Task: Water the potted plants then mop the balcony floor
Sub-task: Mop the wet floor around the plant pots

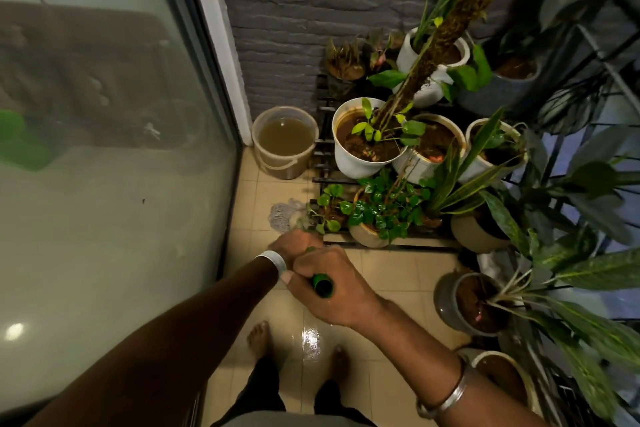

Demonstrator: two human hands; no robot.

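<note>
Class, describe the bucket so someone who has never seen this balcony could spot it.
Find the grey brick wall. At its foot, beside the glass door, stands a translucent beige plastic bucket. Unlike the neighbouring white plant pots, it holds murky brown water, not soil.

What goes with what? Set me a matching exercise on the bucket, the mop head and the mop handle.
Things:
1 bucket
2 mop head
3 mop handle

States:
a held in the right hand
b holds murky brown water
c lies on the floor

Pairs: 1-b, 2-c, 3-a.
</note>
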